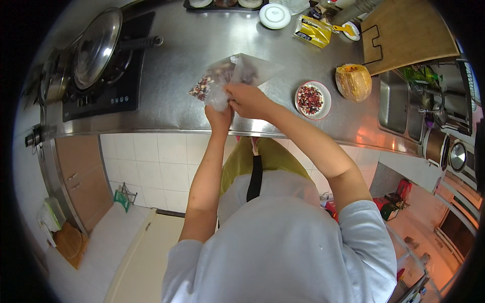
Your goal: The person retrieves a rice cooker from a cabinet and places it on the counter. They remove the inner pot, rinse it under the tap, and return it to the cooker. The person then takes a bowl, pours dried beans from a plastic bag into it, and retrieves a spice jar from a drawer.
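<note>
A clear plastic bag (242,70) with mixed dried beans (202,87) in its left corner lies on the steel counter before me. My left hand (219,117) grips the bunched plastic from below. Against it, my right hand (246,101) pinches the same gathered part; the fingertips of both hands meet there and partly hide each other. To the right of my hands stands a white bowl with a red rim (329,102), holding red, dark and pale beans or grains (310,100). Beyond the bowl sits a pumpkin with its top cut off (354,84).
At left is a black cooktop (127,91) with a lidded pan (96,49), its handle pointing right. Along the back are a small white plate (275,16), a yellow packet (312,31) and a black tray (227,7). A wooden board (409,36) and sink (393,102) are at right.
</note>
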{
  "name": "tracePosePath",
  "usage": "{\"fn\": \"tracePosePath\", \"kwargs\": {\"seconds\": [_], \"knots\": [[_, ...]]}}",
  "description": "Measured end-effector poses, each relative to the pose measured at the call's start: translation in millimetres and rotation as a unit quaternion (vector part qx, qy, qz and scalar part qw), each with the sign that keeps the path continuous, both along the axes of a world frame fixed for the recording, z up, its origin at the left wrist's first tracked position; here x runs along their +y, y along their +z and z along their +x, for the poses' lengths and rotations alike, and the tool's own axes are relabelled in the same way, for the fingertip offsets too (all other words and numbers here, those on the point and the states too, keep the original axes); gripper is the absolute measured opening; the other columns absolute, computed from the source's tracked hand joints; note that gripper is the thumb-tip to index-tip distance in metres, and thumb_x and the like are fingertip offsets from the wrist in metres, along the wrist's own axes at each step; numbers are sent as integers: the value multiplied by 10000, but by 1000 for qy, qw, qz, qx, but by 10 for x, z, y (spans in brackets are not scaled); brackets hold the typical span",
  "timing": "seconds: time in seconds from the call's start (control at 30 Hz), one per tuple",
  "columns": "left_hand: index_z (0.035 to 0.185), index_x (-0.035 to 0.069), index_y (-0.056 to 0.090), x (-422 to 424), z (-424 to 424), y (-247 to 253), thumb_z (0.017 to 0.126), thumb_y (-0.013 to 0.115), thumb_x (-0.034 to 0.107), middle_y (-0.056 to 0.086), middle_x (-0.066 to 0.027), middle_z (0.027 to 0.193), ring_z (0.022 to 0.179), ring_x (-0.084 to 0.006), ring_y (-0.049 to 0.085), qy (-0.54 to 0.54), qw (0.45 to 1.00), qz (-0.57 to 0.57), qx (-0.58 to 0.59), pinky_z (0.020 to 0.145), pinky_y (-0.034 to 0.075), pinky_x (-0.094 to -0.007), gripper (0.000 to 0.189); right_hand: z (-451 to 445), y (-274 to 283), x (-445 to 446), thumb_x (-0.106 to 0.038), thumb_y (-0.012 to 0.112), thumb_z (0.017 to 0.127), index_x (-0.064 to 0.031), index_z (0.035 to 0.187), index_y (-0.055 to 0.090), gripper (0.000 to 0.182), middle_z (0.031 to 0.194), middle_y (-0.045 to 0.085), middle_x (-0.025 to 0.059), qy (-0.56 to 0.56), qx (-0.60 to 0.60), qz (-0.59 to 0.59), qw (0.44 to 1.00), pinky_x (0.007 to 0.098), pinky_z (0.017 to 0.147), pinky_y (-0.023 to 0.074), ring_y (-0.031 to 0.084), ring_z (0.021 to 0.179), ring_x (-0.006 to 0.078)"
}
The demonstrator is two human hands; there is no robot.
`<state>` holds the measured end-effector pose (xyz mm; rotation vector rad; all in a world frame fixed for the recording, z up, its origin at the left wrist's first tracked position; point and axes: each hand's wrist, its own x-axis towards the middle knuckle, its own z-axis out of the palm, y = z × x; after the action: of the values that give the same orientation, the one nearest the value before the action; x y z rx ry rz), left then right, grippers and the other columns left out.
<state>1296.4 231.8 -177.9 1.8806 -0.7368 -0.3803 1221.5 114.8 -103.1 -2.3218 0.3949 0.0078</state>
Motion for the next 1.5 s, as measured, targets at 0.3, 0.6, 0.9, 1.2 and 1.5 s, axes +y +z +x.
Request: {"fn": "tracePosePath", "kwargs": {"seconds": [0.3, 0.6, 0.9, 1.2, 1.5], "knots": [[1108, 8, 543, 146, 110, 788, 798, 620, 101, 580, -72, 1049, 962, -176, 541, 128, 919, -74, 365, 838, 418, -296, 333, -181, 459, -148, -291, 791, 594, -174, 1298, 404, 812, 1168, 516, 64, 36, -109, -253, 961, 496, 1049, 218, 472, 1132, 243], [1060, 2, 562, 494, -387, 1004, 815, 585, 46, 592, -70, 1009, 905, -162, 556, 117, 944, -96, 292, 775, 452, -301, 251, -519, 549, -107, -407, 717, 696, -57, 1125, 565, 574, 866, 627, 148, 116, -23, -43, 992, 360, 740, 455, 597, 817, 293], [1081, 20, 557, 682, -1214, 1132, 731, 718, 199, 575, -47, 1031, 980, -175, 528, 0, 978, -21, 208, 845, 427, -312, 424, -1140, 200, 221, -146, 563, 823, 6, 909, 644, 193, 773, 628, 69, -17, -49, 417, 907, 279, 668, 446, 560, 712, 108], [1270, 33, 456, 699, -2262, 811, 684, 748, 192, 447, -148, 1284, 1210, -291, 400, 143, 986, -70, -41, 1014, 318, -370, 674, -1917, 80, 759, -189, 526, 839, 44, 947, 530, 257, 859, 588, 234, 61, -83, 350, 931, 409, 717, 443, 574, 793, 367], [1052, -2, 564, 1251, -2960, 201, 790, 592, 96, 594, -127, 1032, 987, -256, 551, 237, 962, -16, 133, 849, 431, -354, 281, -2451, 552, 562, -160, 623, 770, -8, 1031, 551, 311, 1052, 543, 153, 223, -136, 103, 960, 411, 834, 415, 493, 996, 329]]}}
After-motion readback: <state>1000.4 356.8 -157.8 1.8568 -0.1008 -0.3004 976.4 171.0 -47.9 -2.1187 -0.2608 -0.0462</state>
